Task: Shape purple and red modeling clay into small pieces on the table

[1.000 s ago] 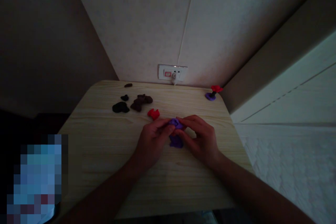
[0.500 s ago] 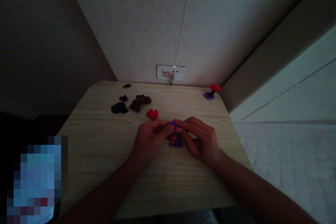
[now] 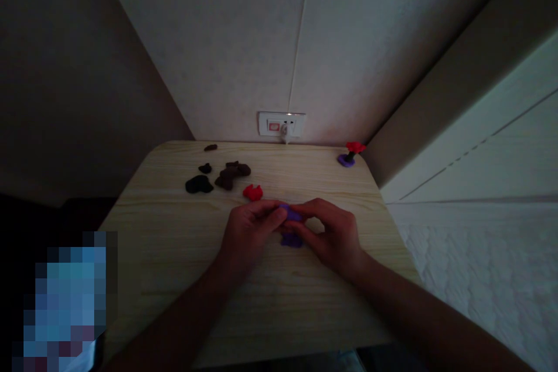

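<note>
Between my two hands, over the middle of the table, is a piece of purple modelling clay. My left hand pinches its left side with thumb and fingers. On its right side, my right hand grips it the same way. A second purple clay lump lies on the table just below my fingers, partly covered by them. Just beyond my left hand sits a red clay lump.
Brown clay lumps and black clay lie at the table's back left. A clay flower with red top and purple base stands at the back right. A plug sits in the wall socket.
My right fingers have shifted on the purple clay, and more of the piece shows, looking flatter and wider. The view has tilted slightly; the things on the table stay put.
</note>
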A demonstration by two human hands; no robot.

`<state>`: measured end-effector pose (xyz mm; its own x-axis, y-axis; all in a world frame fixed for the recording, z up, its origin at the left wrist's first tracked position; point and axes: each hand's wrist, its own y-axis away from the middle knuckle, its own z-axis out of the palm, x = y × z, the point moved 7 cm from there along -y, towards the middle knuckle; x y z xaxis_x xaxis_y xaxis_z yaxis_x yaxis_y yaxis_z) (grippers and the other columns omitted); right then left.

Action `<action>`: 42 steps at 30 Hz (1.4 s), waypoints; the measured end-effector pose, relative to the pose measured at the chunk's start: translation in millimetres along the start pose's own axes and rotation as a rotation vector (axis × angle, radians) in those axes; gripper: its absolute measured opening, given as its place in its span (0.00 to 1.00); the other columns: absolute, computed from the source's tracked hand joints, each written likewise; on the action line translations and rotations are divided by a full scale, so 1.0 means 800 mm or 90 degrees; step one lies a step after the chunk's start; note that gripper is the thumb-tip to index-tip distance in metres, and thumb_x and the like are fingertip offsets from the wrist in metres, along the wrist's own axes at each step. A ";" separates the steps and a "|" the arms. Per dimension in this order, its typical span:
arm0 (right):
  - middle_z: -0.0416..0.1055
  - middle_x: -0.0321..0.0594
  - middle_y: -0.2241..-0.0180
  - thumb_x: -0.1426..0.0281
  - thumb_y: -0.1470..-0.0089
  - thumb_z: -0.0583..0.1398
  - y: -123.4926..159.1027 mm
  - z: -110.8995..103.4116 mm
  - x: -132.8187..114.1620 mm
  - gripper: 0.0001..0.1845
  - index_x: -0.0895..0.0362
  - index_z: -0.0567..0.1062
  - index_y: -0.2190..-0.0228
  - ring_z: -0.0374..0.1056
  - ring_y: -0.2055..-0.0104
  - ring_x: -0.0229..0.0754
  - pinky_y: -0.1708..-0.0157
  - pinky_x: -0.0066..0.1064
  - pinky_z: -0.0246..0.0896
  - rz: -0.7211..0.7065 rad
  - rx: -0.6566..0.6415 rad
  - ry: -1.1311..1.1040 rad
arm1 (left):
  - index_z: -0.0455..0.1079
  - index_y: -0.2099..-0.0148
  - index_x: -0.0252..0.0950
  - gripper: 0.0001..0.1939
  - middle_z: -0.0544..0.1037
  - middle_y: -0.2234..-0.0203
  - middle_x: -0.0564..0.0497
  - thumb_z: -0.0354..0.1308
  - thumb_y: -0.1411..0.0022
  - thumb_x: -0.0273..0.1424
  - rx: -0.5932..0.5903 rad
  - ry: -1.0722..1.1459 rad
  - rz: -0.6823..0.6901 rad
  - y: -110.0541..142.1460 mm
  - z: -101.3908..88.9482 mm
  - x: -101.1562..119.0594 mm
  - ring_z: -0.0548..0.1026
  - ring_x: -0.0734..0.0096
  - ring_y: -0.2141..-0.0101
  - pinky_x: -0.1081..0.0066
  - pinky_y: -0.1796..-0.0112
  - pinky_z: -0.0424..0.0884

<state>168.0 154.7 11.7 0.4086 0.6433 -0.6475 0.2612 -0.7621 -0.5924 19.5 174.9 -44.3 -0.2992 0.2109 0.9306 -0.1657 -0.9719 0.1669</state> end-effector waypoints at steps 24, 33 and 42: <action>0.78 0.54 0.47 0.62 0.35 0.56 -0.007 -0.012 -0.060 0.22 0.56 0.76 0.44 0.74 0.42 0.54 0.44 0.50 0.74 -0.131 -0.027 -0.126 | 0.76 0.70 0.37 0.12 0.82 0.73 0.53 0.76 0.57 0.28 -0.062 0.081 -0.027 0.024 0.068 0.019 0.78 0.67 0.71 0.69 0.68 0.74; 0.84 0.44 0.68 0.75 0.37 0.59 -0.010 -0.029 -0.058 0.11 0.57 0.82 0.65 0.82 0.65 0.42 0.58 0.33 0.80 -0.179 0.070 0.047 | 0.74 0.69 0.35 0.05 0.80 0.71 0.49 0.65 0.45 0.32 0.020 0.340 -0.113 0.063 0.099 0.007 0.80 0.60 0.61 0.63 0.55 0.75; 0.65 0.34 0.88 0.66 0.30 0.54 -0.064 -0.033 -0.100 0.32 0.56 0.69 0.87 0.58 0.86 0.32 0.82 0.31 0.49 -0.174 0.122 0.056 | 0.75 0.70 0.33 0.18 0.76 0.76 0.49 0.57 0.33 0.41 -0.052 0.527 -0.171 0.055 0.118 0.061 0.78 0.67 0.69 0.70 0.59 0.74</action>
<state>145.2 140.1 106.6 0.4216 0.8071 -0.4133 0.2057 -0.5290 -0.8233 86.1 133.0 39.3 -0.8215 0.4703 0.3223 -0.3856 -0.8747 0.2935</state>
